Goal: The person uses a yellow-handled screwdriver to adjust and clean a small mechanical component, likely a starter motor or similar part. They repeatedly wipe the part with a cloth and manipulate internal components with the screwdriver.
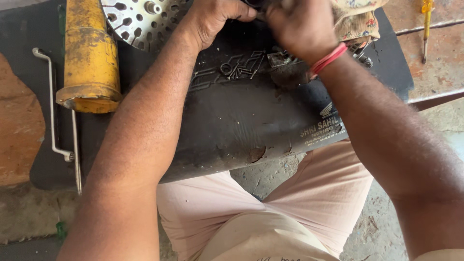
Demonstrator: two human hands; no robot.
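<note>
Both my forearms run up from the lower frame edge and converge at the top centre. My left hand point(215, 19) sits knuckles up, fingers curled inward, wrist slightly bent. My right hand point(299, 26) is close beside it, nearly touching, back of hand toward the camera, fingers folded under and blurred. A red band circles my right wrist. Fingertips of both hands are hidden at the top edge; I cannot tell whether they pinch anything. My knees are bent below.

Both hands point(256, 21) work above small screws point(239, 71) on black mat point(232, 121).
</note>
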